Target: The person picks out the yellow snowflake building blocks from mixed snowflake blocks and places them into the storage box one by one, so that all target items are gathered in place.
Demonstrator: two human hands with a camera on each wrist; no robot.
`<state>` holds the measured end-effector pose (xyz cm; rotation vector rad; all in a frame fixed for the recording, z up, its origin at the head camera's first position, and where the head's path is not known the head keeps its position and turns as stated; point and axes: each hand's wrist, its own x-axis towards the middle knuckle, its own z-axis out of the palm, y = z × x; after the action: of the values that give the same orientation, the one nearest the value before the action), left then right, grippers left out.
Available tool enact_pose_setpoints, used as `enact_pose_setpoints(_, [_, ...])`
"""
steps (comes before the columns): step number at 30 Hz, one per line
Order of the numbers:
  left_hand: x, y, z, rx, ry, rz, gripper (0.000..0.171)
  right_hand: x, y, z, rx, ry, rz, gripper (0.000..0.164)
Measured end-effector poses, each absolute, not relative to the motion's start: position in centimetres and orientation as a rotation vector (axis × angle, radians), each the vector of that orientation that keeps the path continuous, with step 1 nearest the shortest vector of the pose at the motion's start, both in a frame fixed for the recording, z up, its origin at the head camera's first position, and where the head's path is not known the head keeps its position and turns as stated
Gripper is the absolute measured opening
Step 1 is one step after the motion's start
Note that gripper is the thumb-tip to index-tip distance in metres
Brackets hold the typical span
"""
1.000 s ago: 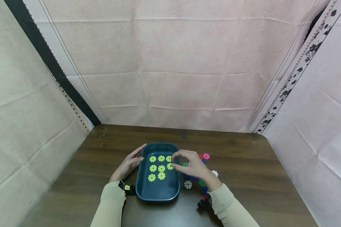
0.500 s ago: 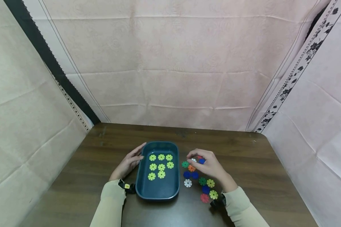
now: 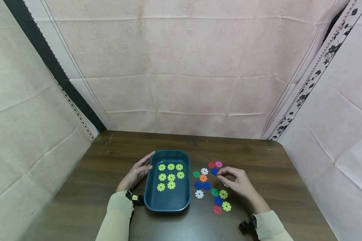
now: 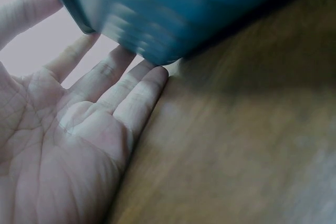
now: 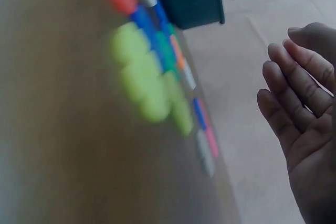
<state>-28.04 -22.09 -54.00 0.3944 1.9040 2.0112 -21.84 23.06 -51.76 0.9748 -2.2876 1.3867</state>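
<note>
In the head view a dark teal tray (image 3: 167, 204) stands on the table, with several yellow-green flower-shaped discs (image 3: 171, 177) laid flat inside in rows. My left hand (image 3: 135, 174) rests against the tray's left side. The left wrist view shows that hand's fingers (image 4: 134, 98) stretched out to the outer wall, the thumb up at the rim. Right of the tray lie loose flower discs in blue, green, white, orange, red, pink and yellow-green. Above their right edge hovers my right hand (image 3: 237, 180), fingers loosely bent and holding nothing; it partly covers a white disc (image 3: 226, 185).
The brown wooden table (image 3: 123, 150) ends at a pale cloth backdrop (image 3: 181, 83). Cloth walls also stand on the left and right. Among the loose discs, a red disc (image 3: 217, 210) lies nearest the person and a pink disc (image 3: 218, 164) farthest back.
My right hand has moved from over the tray's right side to the right, past the loose discs, uncovering most of them. The left hand and the discs in the tray stay put.
</note>
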Motion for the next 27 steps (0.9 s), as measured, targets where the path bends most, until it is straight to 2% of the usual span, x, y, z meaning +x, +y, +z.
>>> enact_pose_setpoints(7, [-28.1, -22.3, -54.2, 0.422, 1.884, 2.028, 0.058, -19.0, 25.8, -54.5, 0.832, -2.369, 1.487, 0.015])
enact_pose_setpoints(14, [-28.3, -22.3, -54.4, 0.442, 1.870, 2.049, 0.059, -16.7, 27.2, -55.4, 0.832, -2.516, 1.422, 0.014])
enact_pose_setpoints(22, [-28.3, -22.3, -54.4, 0.427, 1.859, 2.048, 0.059, -17.0, 26.5, -56.0, 0.803, -2.626, 1.282, 0.024])
enact_pose_setpoints(27, [-28.3, -22.2, -54.4, 0.434, 1.851, 2.056, 0.060, -17.1, 25.9, -56.1, 0.806, -2.634, 1.200, 0.022])
